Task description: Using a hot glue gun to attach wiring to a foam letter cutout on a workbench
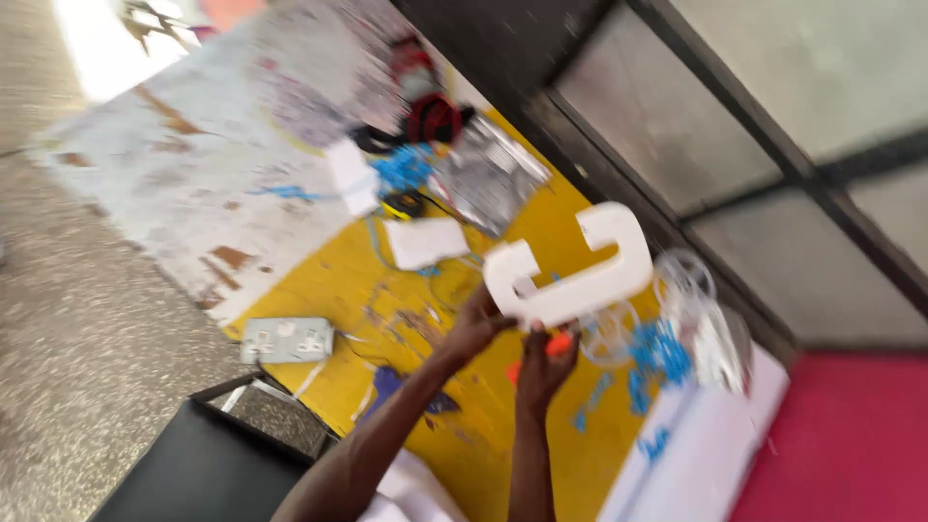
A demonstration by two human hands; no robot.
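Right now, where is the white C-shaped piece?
In the head view the white C-shaped piece is held up right of centre, above the yellow table, with the left hand and right hand gripping its lower edge.

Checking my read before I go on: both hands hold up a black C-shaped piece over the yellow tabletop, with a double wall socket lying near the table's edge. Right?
Not quite. The C-shaped piece is white, not black, as the head view shows. The left hand and right hand do hold it over the yellow tabletop, and the double wall socket lies near the edge.

Matt white foam-like C-shaped block (570, 271), worn painted yellow tabletop (338, 280) w/ rough chipped patches, glossy plastic socket plate (287, 339).
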